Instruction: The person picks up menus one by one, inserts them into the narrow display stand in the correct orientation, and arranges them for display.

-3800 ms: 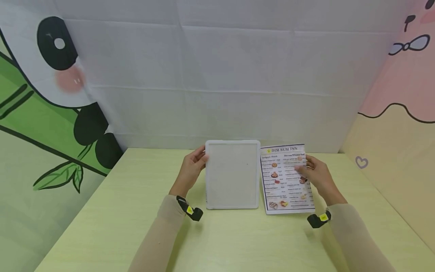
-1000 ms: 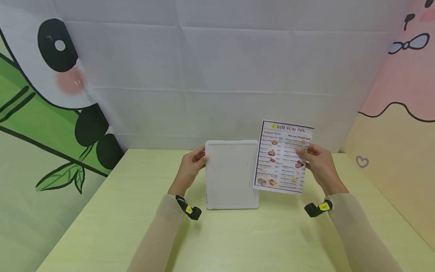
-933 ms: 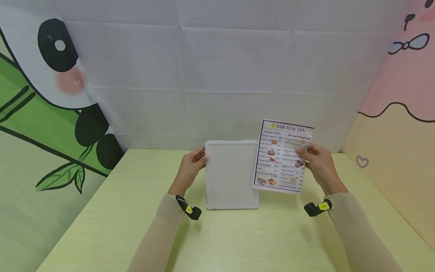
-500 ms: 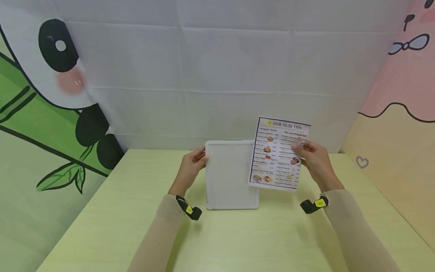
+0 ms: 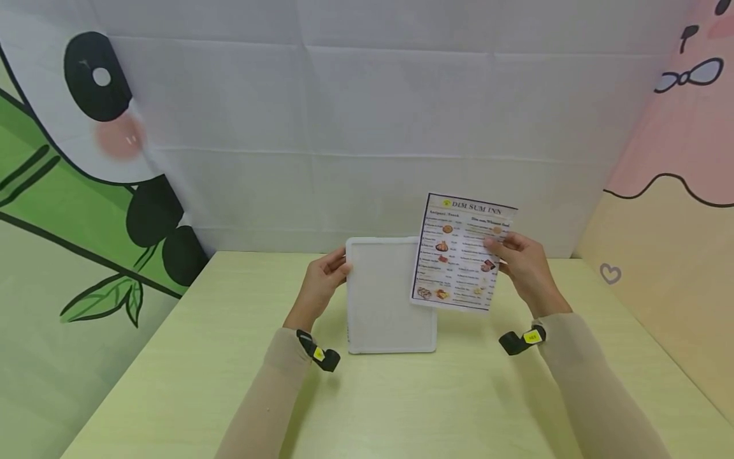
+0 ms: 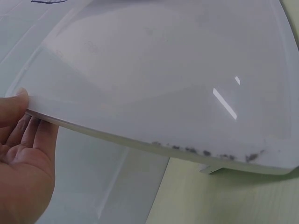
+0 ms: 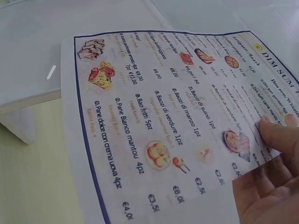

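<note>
A white framed display board (image 5: 384, 306) stands upright at the middle of the table. My left hand (image 5: 318, 287) pinches its left edge, thumb on the front and fingers behind, as the left wrist view shows. There the board (image 6: 163, 84) has a glossy face and dark scuffs along one edge. My right hand (image 5: 530, 271) grips a printed menu sheet (image 5: 459, 255) headed "DIM SUM INN" by its right edge. The menu is raised and tilted, overlapping the board's upper right part in the head view. In the right wrist view, the thumb presses on the menu's (image 7: 177, 107) printed face.
The pale wooden table (image 5: 390, 401) runs back to a white sheet wall (image 5: 395, 140). Cartoon-printed walls flank it, with a green leaf (image 5: 109, 296) at left and pink and cream panels at right. Behind the board a support foot (image 7: 18, 126) touches down on the table.
The menu sheet, earlier low beside the board's right side, has been lifted by my right hand and moved left, now overlapping the board. My left hand and the board have stayed put.
</note>
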Demonstrator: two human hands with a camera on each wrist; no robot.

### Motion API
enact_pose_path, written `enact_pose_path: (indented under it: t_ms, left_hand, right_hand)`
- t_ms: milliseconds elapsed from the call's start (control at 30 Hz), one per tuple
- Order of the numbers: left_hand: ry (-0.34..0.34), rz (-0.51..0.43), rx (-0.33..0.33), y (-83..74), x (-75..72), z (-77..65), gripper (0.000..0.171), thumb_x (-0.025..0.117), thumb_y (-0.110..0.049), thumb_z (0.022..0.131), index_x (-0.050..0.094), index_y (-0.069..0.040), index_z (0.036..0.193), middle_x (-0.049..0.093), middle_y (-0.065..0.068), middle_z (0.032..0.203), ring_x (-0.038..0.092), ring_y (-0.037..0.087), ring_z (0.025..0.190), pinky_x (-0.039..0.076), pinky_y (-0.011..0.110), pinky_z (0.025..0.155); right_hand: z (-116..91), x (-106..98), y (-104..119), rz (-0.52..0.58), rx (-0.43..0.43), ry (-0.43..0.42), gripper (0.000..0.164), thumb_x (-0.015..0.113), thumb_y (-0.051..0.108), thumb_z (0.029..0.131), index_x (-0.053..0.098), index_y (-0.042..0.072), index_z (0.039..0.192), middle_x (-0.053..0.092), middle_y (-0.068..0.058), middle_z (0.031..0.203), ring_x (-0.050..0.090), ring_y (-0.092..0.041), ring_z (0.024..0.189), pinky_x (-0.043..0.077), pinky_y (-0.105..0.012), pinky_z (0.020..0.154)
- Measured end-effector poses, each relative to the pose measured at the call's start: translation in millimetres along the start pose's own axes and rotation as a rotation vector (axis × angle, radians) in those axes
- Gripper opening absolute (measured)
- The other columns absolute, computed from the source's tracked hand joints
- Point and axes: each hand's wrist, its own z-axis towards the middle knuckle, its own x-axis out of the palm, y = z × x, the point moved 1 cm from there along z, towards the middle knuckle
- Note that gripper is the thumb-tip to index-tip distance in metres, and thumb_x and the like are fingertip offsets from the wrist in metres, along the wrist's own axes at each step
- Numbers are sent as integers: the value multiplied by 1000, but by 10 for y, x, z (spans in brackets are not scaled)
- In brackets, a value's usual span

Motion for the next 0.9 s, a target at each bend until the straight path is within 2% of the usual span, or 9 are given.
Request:
enact_pose_path:
  t_ms: [233, 567, 900]
  left_hand:
    - [4, -1, 5, 11, -7, 6, 49, 56, -6, 96, 43, -2, 144, 54, 22, 136, 58, 20, 115, 54, 28, 93]
    - [7, -9, 11, 22, -14, 23, 49, 55, -4, 96, 42, -1, 143, 54, 23, 136, 58, 19, 114, 54, 27, 92]
    - [0, -4, -5, 9, -3, 11, 50, 56, -5, 96, 43, -2, 144, 54, 22, 136, 58, 21, 116, 54, 28, 93]
  right_hand:
    - [22, 56, 37, 31, 15, 10, 48, 74, 30, 83, 61, 12, 125, 71, 13, 95, 66, -9, 85, 55, -22, 72]
    - [40, 118, 46, 100, 43, 18, 52, 74, 29, 83, 57, 10, 129, 72, 13, 94, 66, -9, 84, 57, -23, 72]
    - [67, 175, 43, 148, 37, 31, 36, 74, 25, 85, 61, 13, 116, 73, 11, 91, 68, -9, 79, 58, -23, 68]
